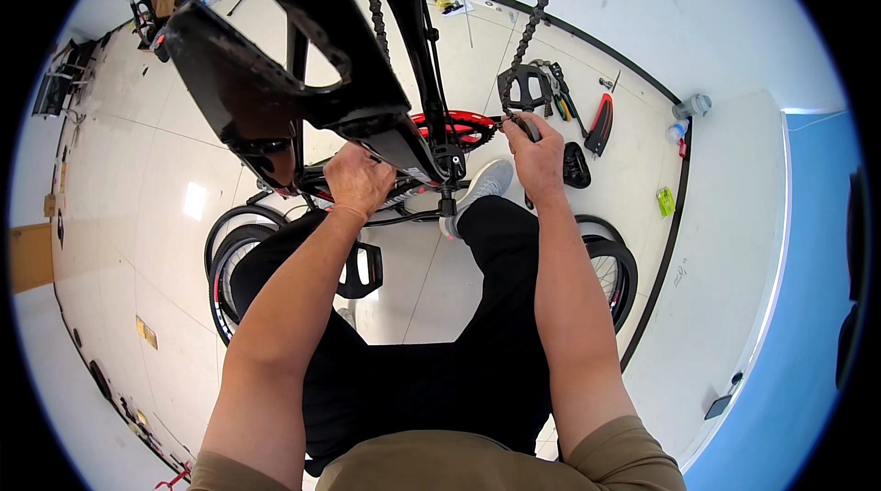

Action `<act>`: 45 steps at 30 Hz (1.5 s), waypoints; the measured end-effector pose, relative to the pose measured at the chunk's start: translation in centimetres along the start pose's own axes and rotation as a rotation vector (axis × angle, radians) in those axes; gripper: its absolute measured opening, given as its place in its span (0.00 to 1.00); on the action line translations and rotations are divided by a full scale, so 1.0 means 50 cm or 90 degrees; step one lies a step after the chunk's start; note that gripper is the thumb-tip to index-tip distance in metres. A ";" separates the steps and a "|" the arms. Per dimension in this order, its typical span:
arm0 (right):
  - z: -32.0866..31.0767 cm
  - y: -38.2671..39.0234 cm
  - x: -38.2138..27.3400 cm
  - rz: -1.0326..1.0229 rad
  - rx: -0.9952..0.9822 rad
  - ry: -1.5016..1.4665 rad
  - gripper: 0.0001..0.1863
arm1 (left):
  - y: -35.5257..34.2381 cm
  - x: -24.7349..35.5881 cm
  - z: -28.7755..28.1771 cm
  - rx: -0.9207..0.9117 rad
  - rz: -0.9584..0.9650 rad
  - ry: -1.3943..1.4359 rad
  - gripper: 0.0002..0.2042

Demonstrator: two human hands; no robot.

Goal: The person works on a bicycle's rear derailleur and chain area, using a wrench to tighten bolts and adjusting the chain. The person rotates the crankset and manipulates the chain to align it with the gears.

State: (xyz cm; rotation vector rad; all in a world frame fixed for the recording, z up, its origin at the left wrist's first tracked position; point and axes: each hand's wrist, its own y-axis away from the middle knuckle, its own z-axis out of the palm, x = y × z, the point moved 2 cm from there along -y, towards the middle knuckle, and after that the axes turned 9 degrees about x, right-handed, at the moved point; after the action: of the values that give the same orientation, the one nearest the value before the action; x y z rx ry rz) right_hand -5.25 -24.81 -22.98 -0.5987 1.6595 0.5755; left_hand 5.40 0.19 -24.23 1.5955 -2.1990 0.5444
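Observation:
A black bicycle frame [229, 78] fills the upper middle, with a red chainring [473, 124] behind it. My left hand [358, 179] is closed round part of the frame under its wide black tube. My right hand [534, 151] is closed on the hanging chain [537, 14] beside the chainring; a dark piece in its fingers is too small to make out. A black pedal [362, 269] sits on the frame below my left hand. My light grey shoe [486, 184] is on the floor between my hands.
Bicycle wheels [613, 280] lie at both sides of my legs. On the tiled floor [138, 197] at the right are a pedal [532, 87], pliers [560, 92], a red-and-black fender [601, 124], a saddle [576, 168], a green packet [665, 200] and bottles [690, 107].

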 end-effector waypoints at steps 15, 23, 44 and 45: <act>-0.008 -0.001 -0.011 -0.024 0.018 0.012 0.06 | 0.002 0.009 -0.002 0.020 0.038 -0.013 0.16; -0.002 0.009 -0.027 -0.094 0.035 0.007 0.05 | 0.000 0.006 -0.002 0.032 0.030 0.018 0.15; -0.014 -0.015 0.001 -0.039 0.167 -0.091 0.05 | 0.003 0.009 -0.002 0.071 0.111 -0.001 0.15; -0.015 -0.015 0.001 -0.032 0.164 -0.097 0.05 | 0.002 -0.005 0.009 0.075 0.096 0.047 0.15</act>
State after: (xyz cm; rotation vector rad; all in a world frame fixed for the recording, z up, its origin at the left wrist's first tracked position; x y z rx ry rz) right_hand -5.28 -25.86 -22.93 -0.3979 1.5395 0.3544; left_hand 5.33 0.21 -24.75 1.4472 -2.2812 0.7781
